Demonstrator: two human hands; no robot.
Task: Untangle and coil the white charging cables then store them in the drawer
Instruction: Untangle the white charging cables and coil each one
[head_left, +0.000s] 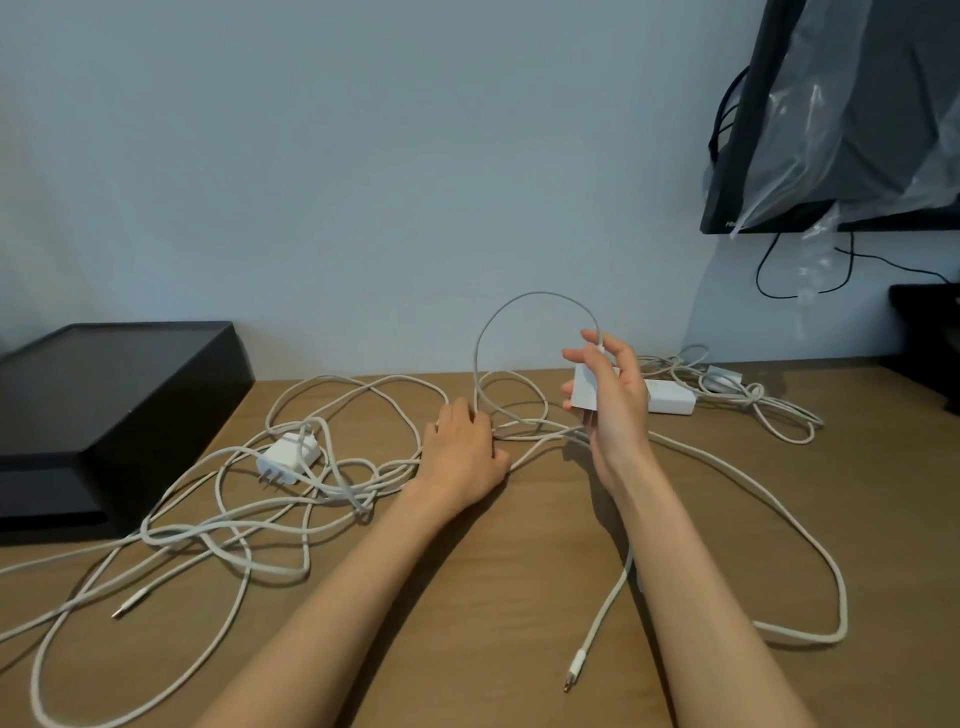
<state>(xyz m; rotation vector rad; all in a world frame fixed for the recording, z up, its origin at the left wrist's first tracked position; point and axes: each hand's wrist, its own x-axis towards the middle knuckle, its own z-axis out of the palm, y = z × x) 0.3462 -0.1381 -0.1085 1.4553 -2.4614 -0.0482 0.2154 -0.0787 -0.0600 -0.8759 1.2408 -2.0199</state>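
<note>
Head: right grip (613, 408) holds charger plug (584, 387) raised; left grip (462, 447) pinches cable (519, 300) lower, beside.

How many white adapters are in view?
3: one adapter held in the right hand, one in the left tangle, one on the table behind that hand. The far tangle may hide another.

We read the long white cables (607, 605) as woven cloth sheath, matt, slightly rough. White rectangular charger block (584, 387): smooth matt plastic, with metal prongs (589, 417). Brown tabletop (493, 597): matt wood grain. Black rectangular box (104, 384): matt. Clear wrinkled film (831, 130): glossy plastic.
</note>
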